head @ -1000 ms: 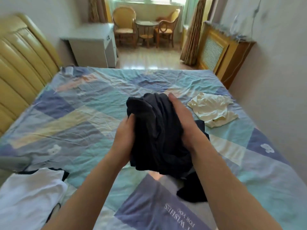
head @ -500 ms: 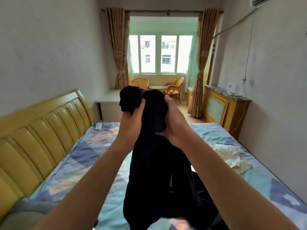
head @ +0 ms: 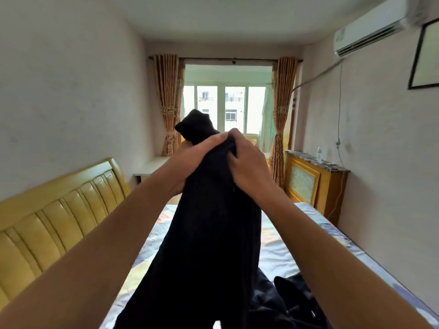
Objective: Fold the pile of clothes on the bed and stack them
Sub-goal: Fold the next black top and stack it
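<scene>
Held dark garment (head: 209, 233) aloft over bed (head: 280, 257), both hands (head: 215, 160) bunched round its top edge; best slid apart to corners, probably waistband, before shaking flat.

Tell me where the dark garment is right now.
In the head view the dark garment hangs mid-frame above the bed, its top gripped by the left hand and right hand.

The black garment (head: 209, 233) runs off the bottom edge, so its lower end isn't visible, and it covers most of the bed (head: 297, 233). The left hand (head: 190, 160) has its fingers buried behind the cloth. The dark heap (head: 292, 302) at bottom right is probably more clothing, too murky to tell.
</scene>
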